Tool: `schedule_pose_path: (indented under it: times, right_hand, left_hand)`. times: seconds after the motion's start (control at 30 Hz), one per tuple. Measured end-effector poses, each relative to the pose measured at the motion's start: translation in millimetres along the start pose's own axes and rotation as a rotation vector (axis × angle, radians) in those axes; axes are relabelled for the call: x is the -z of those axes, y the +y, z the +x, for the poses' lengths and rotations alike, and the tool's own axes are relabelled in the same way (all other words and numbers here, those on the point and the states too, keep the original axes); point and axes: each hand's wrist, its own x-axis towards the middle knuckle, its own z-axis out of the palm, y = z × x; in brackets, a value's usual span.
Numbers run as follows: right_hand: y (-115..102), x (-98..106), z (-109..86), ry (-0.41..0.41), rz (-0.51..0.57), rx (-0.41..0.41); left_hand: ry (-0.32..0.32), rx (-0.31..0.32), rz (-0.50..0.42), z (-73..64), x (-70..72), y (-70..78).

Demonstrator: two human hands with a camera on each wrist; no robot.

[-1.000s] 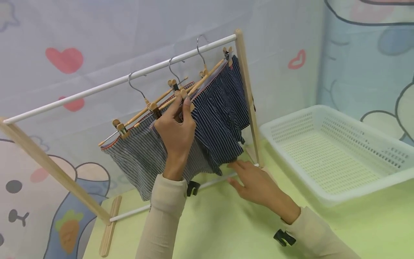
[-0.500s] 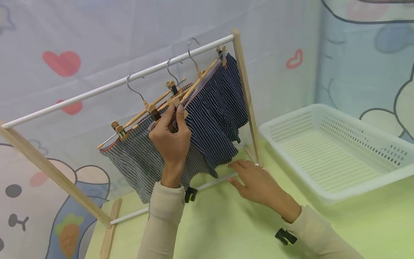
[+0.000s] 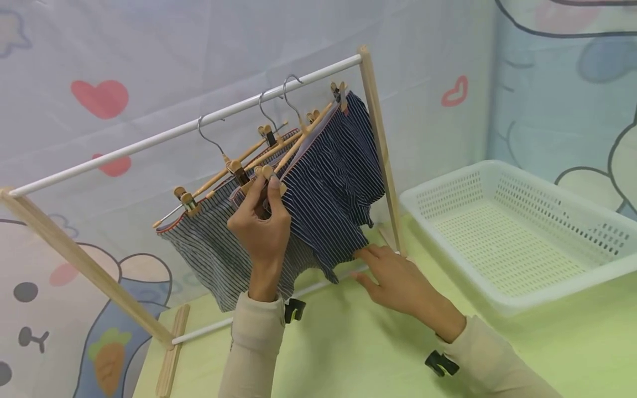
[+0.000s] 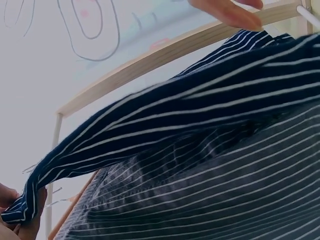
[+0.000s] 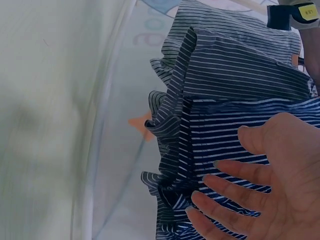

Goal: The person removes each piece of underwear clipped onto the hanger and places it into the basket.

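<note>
My left hand (image 3: 261, 226) pinches the wooden clip (image 3: 266, 172) at the near end of a clip hanger (image 3: 313, 128). Navy shorts (image 3: 328, 182) with white stripes hang from that hanger, whose metal hook (image 3: 287, 95) overlaps the rack's white bar (image 3: 149, 141). In the left wrist view, the fingers (image 4: 32, 212) hold the waistband corner of the navy cloth. My right hand (image 3: 403, 282) is spread beside the lower hem, fingertips right at the cloth. Grey striped shorts (image 3: 209, 249) hang on clip hangers to the left, partly hidden by my left hand.
A white perforated basket (image 3: 507, 303) stands on the light green table (image 3: 348, 354) to the right. The rack has wooden side posts (image 3: 94, 271) and a low white rail (image 3: 201, 330). A patterned cloth backdrop (image 3: 418, 110) hangs behind.
My left hand has lowered and moved slightly left with the navy shorts' hanger. Its hook has come down from above the bar to the bar's level. The right hand has barely moved.
</note>
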Motion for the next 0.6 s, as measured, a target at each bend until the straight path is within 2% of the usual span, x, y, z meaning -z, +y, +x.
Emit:
schedule_pose_path:
  times: [0.23,0.6]
  right_hand:
    - [1,0,0.9,0.006,0.010,-0.009]
    - [6,3,1.7,0.022,0.012,-0.016]
  left_hand:
    - [0.030,0.000,-0.024,-6.1,6.4,0.2]
    - [0.001,0.085,-0.063,-25.3,19.3,-4.8]
